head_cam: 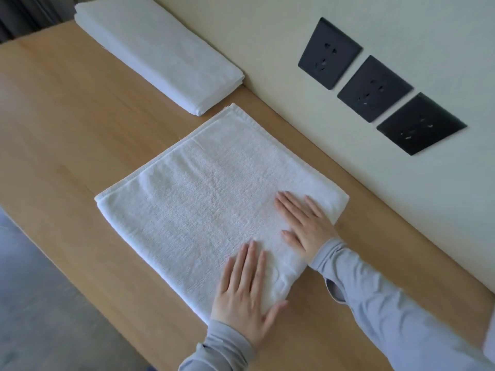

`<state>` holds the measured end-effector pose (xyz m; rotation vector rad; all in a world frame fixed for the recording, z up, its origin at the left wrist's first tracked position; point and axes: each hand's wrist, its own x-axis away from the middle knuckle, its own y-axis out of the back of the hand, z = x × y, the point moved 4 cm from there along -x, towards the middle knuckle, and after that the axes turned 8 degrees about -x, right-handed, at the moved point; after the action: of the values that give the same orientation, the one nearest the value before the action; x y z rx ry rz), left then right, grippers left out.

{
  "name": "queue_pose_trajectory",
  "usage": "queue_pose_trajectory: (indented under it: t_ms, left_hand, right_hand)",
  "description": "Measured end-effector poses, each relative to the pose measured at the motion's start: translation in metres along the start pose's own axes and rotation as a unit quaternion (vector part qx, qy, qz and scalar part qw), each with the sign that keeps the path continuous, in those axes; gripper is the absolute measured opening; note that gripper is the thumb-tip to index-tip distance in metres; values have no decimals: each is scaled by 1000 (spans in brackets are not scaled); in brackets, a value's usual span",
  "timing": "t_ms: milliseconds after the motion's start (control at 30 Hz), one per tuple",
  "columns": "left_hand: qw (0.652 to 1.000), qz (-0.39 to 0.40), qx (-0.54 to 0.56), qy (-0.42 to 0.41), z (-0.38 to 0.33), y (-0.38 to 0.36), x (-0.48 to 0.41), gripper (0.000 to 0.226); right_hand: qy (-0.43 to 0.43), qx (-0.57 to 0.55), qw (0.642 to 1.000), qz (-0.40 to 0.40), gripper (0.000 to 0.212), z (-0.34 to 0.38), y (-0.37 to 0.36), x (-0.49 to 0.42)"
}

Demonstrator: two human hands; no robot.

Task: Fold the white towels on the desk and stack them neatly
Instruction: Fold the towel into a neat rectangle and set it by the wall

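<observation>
A white towel, folded into a broad rectangle, lies flat on the wooden desk in the middle of the view. My left hand presses flat on its near corner, fingers straight. My right hand lies flat on the towel's right side near the folded edge, fingers spread and straight. Farther back, a stack of folded white towels rests along the wall. Both my sleeves are grey.
Three black wall sockets sit on the cream wall to the right of the desk. The desk's left edge drops to a grey floor. Bare wood lies left of the towel.
</observation>
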<state>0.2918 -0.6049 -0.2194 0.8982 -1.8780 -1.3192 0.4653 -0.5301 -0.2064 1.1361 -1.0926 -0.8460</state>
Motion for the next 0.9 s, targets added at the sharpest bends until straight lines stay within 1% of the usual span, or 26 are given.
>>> queue_pose_trajectory:
  t_ms: [67, 133, 167, 233, 267, 300, 333, 367, 433, 467, 500, 533, 567, 633, 700, 733, 767, 800, 833, 867, 900]
  left_hand:
    - [1000, -8, -3, -4, 2, 2, 1, 80]
    - [1000, -15, 2, -5, 3, 4, 5, 76]
    - [1000, -27, 9, 7, 7, 7, 8, 74]
    - [996, -53, 11, 72, 30, 16, 9, 73]
    - [992, -61, 3, 114, 47, 20, 8, 74]
    - [986, -68, -6, 150, 65, 26, 6, 77]
    - [982, -71, -13, 173, 81, 31, 3, 79]
    - [980, -71, -19, 185, 96, 35, 0, 80]
    - [981, -67, -25, 179, 114, 36, -3, 79]
    - [982, -67, -24, 173, 118, 35, -3, 76]
    - [983, -70, -21, 168, 120, 33, -3, 75]
    - [983, -74, -16, 168, 123, 31, -2, 73]
    - [983, -78, -15, 167, 123, 30, -2, 72]
    - [982, -94, -7, 164, 122, 31, -3, 71]
    - [972, -145, 45, 178, 122, 37, -2, 68]
    - [959, -181, 83, 203, 124, 42, -1, 66]
    - [938, -215, 118, 246, 127, 48, 1, 63]
    - [908, -248, 146, 306, 131, 55, 3, 61]
    - [867, -278, 174, 375, 136, 60, 7, 59]
    - [816, -293, 219, 448, 142, 63, 10, 59]
    - [759, -283, 283, 513, 147, 62, 12, 62]
  right_hand:
    - [-38, -2, 999, 10, 60, -25, 3, -2]
    - [-65, 1, 998, 4, 61, -46, 7, -4]
    - [-83, 3, 997, -1, 63, -55, 10, -7]
    - [-125, -10, 992, -14, 67, -62, 19, -17]
    - [-124, -26, 991, -32, 67, -55, 25, -25]
    - [-93, -47, 993, -54, 67, -38, 31, -35]
    - [-38, -69, 994, -71, 65, -13, 35, -45]
    - [31, -81, 993, -82, 63, 17, 36, -56]
    - [155, -71, 983, -72, 60, 69, 27, -74]
    - [185, -53, 980, -50, 60, 83, 18, -81]
    - [187, -37, 981, -29, 60, 84, 11, -86]
    - [171, -31, 985, -20, 60, 73, 8, -93]
    - [135, -42, 990, -21, 59, 53, 7, -97]
    - [34, -66, 997, -32, 58, 4, 10, -103]
    - [-71, -112, 991, -26, 60, -39, 15, -109]
    - [-122, -167, 978, -20, 62, -54, 19, -112]
    - [-169, -226, 959, -18, 62, -64, 22, -114]
    - [-207, -270, 940, -18, 61, -71, 25, -117]
    - [-234, -295, 926, -17, 60, -76, 28, -119]
    - [-255, -307, 917, -13, 59, -78, 30, -122]
    - [-271, -315, 910, -9, 59, -79, 31, -124]
